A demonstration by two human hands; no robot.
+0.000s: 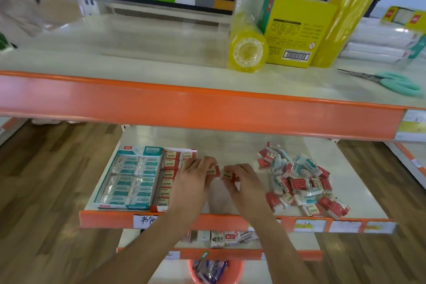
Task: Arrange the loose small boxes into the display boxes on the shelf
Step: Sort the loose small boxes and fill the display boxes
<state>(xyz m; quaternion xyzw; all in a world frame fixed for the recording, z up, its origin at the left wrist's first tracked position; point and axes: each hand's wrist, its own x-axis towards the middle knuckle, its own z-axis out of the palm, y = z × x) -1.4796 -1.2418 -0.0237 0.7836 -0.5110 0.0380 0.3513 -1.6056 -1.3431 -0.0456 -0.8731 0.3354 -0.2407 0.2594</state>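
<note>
On the middle shelf (359,191) lies a heap of loose small boxes (304,182), red-and-cream and teal-and-white, at the right. At the left stand two display boxes: a teal one (129,177) filled with teal-white boxes and a red one (169,177) holding red-cream boxes. My left hand (196,180) pinches a red-and-cream small box (214,171) just right of the red display box. My right hand (242,180) pinches another red-and-cream box (229,176) beside it. The two held boxes are close together over the shelf's middle.
The upper shelf (161,64) carries a yellow tape roll (247,50), a yellow carton (297,30) and teal scissors (391,82). Below, a lower shelf holds more small cartons (221,237), and an orange bucket (215,271) stands on the floor.
</note>
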